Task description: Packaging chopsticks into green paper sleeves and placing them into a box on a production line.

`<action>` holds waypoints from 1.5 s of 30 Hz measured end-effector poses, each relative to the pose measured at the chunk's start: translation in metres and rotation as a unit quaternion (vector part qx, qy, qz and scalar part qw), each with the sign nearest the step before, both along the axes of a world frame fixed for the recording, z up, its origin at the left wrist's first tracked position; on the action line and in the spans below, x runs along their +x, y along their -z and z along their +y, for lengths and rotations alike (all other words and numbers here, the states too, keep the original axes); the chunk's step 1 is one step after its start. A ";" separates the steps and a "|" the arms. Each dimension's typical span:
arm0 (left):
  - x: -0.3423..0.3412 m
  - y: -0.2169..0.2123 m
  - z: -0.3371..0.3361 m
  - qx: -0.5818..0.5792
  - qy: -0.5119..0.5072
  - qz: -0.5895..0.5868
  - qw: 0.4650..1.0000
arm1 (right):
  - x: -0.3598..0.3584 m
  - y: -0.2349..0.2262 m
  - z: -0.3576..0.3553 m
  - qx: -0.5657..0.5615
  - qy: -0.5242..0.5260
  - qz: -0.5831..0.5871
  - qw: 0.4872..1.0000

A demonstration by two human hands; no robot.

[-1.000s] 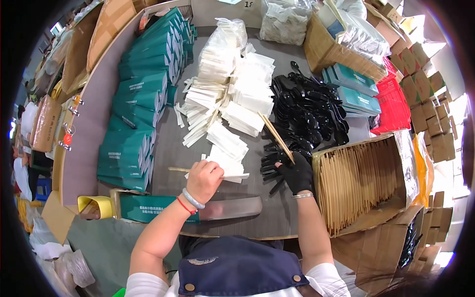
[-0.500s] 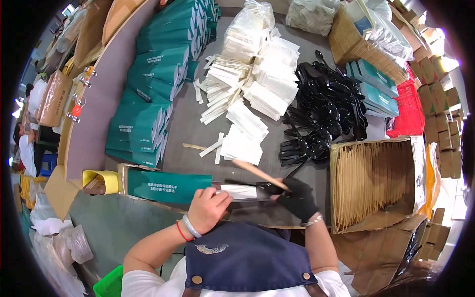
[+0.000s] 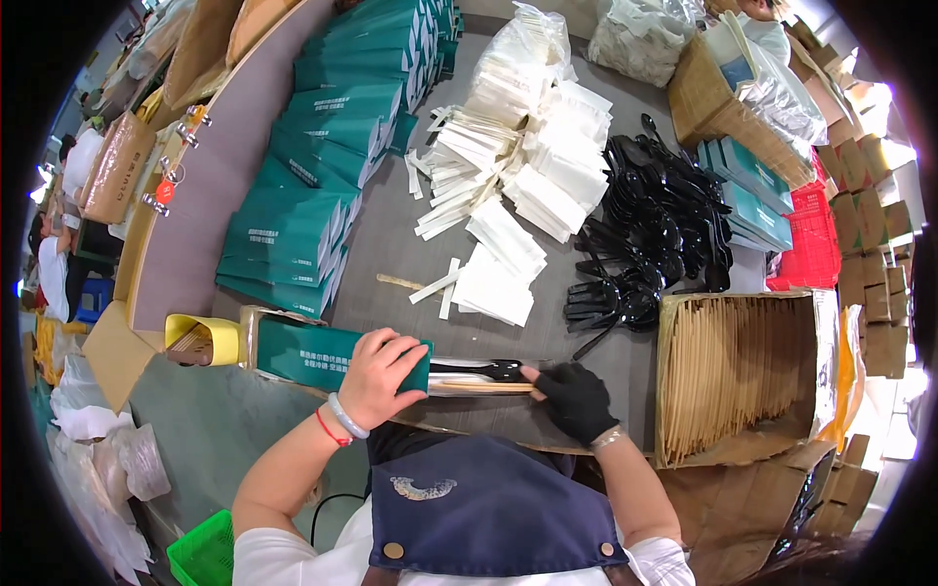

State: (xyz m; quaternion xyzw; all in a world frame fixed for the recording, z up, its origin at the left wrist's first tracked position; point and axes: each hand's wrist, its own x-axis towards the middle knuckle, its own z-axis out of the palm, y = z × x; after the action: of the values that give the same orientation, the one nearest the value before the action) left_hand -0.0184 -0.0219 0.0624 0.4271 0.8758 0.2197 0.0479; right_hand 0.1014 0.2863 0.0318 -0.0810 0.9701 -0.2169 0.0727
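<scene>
Left hand [image 3: 376, 376] clamps a green paper sleeve [image 3: 327, 356] at the near edge of the grey tabletop [image 3: 391, 234]. Gloved right hand [image 3: 576, 398] pinches a bundle of black cutlery and wooden chopsticks [image 3: 479, 378], tip entering the sleeve's open end. Loose black cutlery pile [image 3: 655, 225] lies just beyond.

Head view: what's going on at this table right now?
A person at a grey worktable is packing cutlery sets. The bare left hand holds a green paper sleeve flat at the near edge, while the black-gloved right hand pushes a bundle of wooden chopsticks, black plastic cutlery and a white packet into its open end. Stacks of green sleeves, white paper packets, loose black plastic spoons and forks and a cardboard box of wrapped chopsticks lie around.
</scene>
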 end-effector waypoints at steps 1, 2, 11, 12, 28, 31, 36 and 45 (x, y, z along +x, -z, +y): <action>0.000 0.007 0.003 0.007 0.024 -0.018 1.000 | -0.006 0.003 -0.009 -0.030 -0.017 0.025 0.999; 0.000 0.010 0.007 0.014 0.051 -0.037 0.998 | -0.010 0.004 -0.024 -0.089 -0.014 0.055 0.994; 0.004 -0.006 0.020 0.024 0.020 0.005 1.000 | -0.020 0.001 -0.059 -0.198 0.020 0.034 0.979; 0.007 -0.007 0.031 0.023 0.022 0.005 0.999 | -0.021 -0.001 -0.060 -0.198 0.019 0.034 0.980; 0.002 -0.003 0.064 -0.051 0.096 0.112 0.988 | -0.016 -0.019 -0.050 -0.016 0.122 0.068 0.990; -0.004 -0.023 0.061 -0.155 0.144 0.037 0.977 | -0.016 -0.022 -0.044 -0.002 0.115 0.074 0.991; -0.082 -0.073 0.022 -0.085 0.127 0.070 0.986 | -0.006 -0.048 -0.020 -0.029 0.163 0.105 0.981; 0.008 0.022 0.015 -0.032 -0.230 0.016 0.972 | -0.005 -0.062 -0.025 0.015 0.146 0.079 0.986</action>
State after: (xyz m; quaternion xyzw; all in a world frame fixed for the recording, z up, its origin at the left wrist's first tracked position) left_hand -0.0099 -0.0068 0.0406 0.2157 0.9578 0.1901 -0.0045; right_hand 0.0966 0.2613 0.0934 0.0458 0.9774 -0.2033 -0.0354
